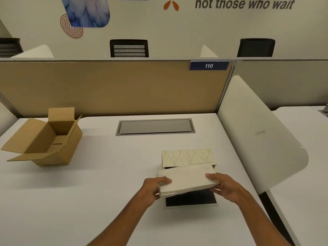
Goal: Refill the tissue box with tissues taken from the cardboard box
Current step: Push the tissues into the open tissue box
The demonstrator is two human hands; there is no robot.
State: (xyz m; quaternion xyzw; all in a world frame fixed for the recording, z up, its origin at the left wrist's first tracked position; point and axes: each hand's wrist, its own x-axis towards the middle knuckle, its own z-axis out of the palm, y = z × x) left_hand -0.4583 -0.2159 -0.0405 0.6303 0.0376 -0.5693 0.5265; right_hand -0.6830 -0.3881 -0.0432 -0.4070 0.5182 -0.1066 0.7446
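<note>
- While both hands are raised over the white desk (106, 174), a stack of tissues (186, 180) is held between them, one hand at each short end.
- Left hand (154, 189): grasping the stack's left end, thumb on top, fingers curled underneath.
- Right hand (223, 187): grasping the right end, thumb on the top face, fingers below.
- Stack: cream-white, flat, slightly tilted, positioned directly above the tissue box (191, 199). Whether its far edge touches the box cannot be determined.
- Tissue box: open, dark interior visible below the stack; its patterned lid (188, 157) stands raised at the far side. Located right of centre on the desk, near the person.
- Cardboard box (46, 141): at the desk's far left, well apart from the tissue box, flaps open, tipped so its opening faces the camera. The visible interior shows bare cardboard.
- Grey cable hatch (155, 126): set flush in the desk at the far centre, closed.
- Tan partition (106, 86): runs behind the desk, bearing a blue tag reading "110" (208, 65).
</note>
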